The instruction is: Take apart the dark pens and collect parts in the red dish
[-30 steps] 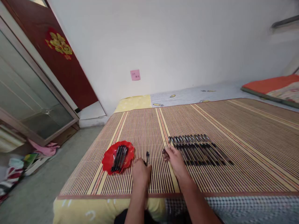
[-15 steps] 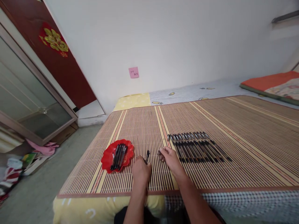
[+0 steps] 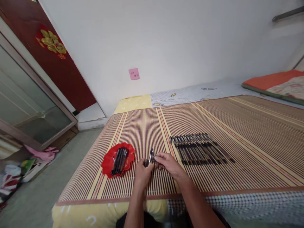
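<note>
My left hand [image 3: 143,171] is closed around a pen [image 3: 151,155], whose slim upper end, dark at the tip and pale below, points up and away from me. Just right of it my right hand [image 3: 167,163] has its thumb and fingers pinched together close to the pen. A small dark bit shows at those fingertips, too small to name. To the left, a red scalloped dish [image 3: 105,161] holds several dark pens [image 3: 120,160]. On the right lies a neat slanted row of dark pens [image 3: 199,148], with a short dark piece [image 3: 170,140] at its left end.
A striped bamboo mat [image 3: 142,126] covers the bed, with yellow and checked cloth at its edges. A folded orange quilt [image 3: 268,79] lies at the far right. On the wall is a pink note [image 3: 134,73]. Clothes and papers lie on the floor at left.
My right hand has moved left, closing the gap to the pen in my left hand. The pen now stands more upright and shows a pale part. The view has shifted slightly.
</note>
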A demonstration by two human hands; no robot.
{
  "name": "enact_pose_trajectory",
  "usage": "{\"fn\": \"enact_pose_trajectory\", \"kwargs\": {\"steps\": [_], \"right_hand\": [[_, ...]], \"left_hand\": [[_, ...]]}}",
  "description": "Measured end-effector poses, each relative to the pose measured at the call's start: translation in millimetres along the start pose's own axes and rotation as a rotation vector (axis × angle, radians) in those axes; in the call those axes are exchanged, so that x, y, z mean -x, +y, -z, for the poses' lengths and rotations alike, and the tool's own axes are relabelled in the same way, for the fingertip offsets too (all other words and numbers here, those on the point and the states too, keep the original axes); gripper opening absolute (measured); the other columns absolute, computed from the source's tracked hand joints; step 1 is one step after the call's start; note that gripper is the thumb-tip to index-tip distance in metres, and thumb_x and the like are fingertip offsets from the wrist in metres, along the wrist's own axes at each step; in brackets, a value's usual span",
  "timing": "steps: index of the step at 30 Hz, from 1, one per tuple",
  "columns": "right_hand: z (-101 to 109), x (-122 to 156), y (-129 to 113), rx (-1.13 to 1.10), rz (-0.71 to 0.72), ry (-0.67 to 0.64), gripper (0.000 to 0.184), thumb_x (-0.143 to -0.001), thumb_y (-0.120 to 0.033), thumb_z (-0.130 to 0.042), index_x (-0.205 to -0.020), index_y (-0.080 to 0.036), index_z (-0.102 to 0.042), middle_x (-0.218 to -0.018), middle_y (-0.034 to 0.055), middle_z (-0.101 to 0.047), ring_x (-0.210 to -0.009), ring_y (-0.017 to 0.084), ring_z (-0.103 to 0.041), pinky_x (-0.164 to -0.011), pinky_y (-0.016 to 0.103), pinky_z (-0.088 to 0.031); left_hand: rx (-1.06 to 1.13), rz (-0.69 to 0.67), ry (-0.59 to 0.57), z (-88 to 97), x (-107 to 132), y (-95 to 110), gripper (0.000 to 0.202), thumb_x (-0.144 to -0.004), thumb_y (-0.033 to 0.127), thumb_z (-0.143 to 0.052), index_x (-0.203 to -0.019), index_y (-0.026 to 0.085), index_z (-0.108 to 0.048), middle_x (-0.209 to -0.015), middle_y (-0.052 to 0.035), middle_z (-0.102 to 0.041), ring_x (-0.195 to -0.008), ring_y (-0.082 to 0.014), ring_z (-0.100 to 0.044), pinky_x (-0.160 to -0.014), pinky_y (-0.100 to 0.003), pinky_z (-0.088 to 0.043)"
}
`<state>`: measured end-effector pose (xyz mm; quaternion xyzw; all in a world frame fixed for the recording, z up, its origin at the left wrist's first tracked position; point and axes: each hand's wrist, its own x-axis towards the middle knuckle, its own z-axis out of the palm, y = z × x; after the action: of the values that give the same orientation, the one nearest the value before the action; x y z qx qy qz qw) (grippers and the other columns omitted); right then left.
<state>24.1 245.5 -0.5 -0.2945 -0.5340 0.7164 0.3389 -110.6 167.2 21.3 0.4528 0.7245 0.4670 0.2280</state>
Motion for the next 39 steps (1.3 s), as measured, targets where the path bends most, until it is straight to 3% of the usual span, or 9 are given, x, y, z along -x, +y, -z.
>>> {"fn": "enact_pose_trajectory", "kwargs": {"steps": [7,15,20,25,29,35,39], "right_hand": [[-4.6,-2.0,2.6,-0.014,0.006,0.008,0.037,-0.066,-0.048,-0.082,-0.075,-0.019,-0.060,-0.057,-0.0058,-0.058,-0.048,0.010,-0.052,-0.051,0.025,-0.041],[-2.4,-2.4,-3.4,-0.024,0.033,0.059,0.042,-0.061,-0.051,-0.086,-0.074,-0.018,-0.062,-0.058,-0.0047,-0.060,-0.051,0.011,-0.054,-0.052,0.025,-0.042],[10.0,0.4,-17.0,-0.042,0.085,0.147,0.044,-0.065,-0.054,-0.085,-0.071,-0.019,-0.059,-0.060,-0.0023,-0.063,-0.054,0.012,-0.058,-0.054,0.025,-0.044],[22.2,3.4,-32.7,-0.058,0.134,0.230,0.038,-0.068,-0.050,-0.083,-0.080,-0.019,-0.064,-0.071,0.0001,-0.068,-0.066,0.015,-0.067,-0.061,0.026,-0.050],[28.9,6.2,-44.8,-0.033,0.225,0.300,0.034,-0.071,-0.048,-0.082,-0.079,-0.019,-0.066,-0.071,0.0007,-0.069,-0.067,0.016,-0.067,-0.063,0.027,-0.053],[28.0,10.5,-60.9,-0.079,0.344,0.445,0.032,-0.074,-0.047,-0.080,-0.083,-0.020,-0.066,-0.076,0.0018,-0.071,-0.069,0.016,-0.068,-0.065,0.028,-0.056],[25.0,11.7,-67.1,-0.088,0.388,0.509,0.029,-0.075,-0.045,-0.079,-0.081,-0.020,-0.064,-0.073,0.0010,-0.069,-0.067,0.016,-0.067,-0.066,0.029,-0.058]], "left_hand": [[0.123,-0.013,-0.059,-7.6,4.4,2.1,0.026,-0.068,0.044,-0.058,-0.060,0.022,-0.049,-0.056,0.0042,-0.045,-0.056,-0.0132,-0.040,-0.055,-0.026,-0.030],[0.210,-0.062,-0.072,-8.2,5.6,-0.9,0.020,-0.075,0.038,-0.059,-0.071,0.019,-0.057,-0.066,0.0018,-0.054,-0.065,-0.0148,-0.048,-0.063,-0.027,-0.038],[0.300,-0.041,-0.084,-7.3,5.2,-4.2,0.014,-0.078,0.034,-0.056,-0.077,0.020,-0.056,-0.067,0.0031,-0.053,-0.064,-0.0145,-0.049,-0.063,-0.026,-0.040],[0.262,-0.081,-0.071,-5.3,7.8,-0.5,0.014,-0.081,0.032,-0.052,-0.081,0.020,-0.060,-0.076,0.0004,-0.058,-0.074,-0.0165,-0.053,-0.072,-0.027,-0.042],[0.251,-0.056,-0.068,-4.1,9.2,3.0,0.015,-0.079,0.032,-0.051,-0.079,0.020,-0.060,-0.071,0.0009,-0.055,-0.069,-0.0165,-0.050,-0.067,-0.027,-0.040],[0.281,-0.065,-0.101,-5.8,8.3,2.8,0.016,-0.077,0.030,-0.051,-0.081,0.019,-0.063,-0.079,-0.0020,-0.063,-0.078,-0.0182,-0.057,-0.076,-0.028,-0.044],[0.281,-0.065,-0.122,-5.4,8.6,3.2,0.015,-0.077,0.029,-0.052,-0.079,0.020,-0.063,-0.077,-0.0017,-0.063,-0.077,-0.0182,-0.058,-0.074,-0.028,-0.044]]}}
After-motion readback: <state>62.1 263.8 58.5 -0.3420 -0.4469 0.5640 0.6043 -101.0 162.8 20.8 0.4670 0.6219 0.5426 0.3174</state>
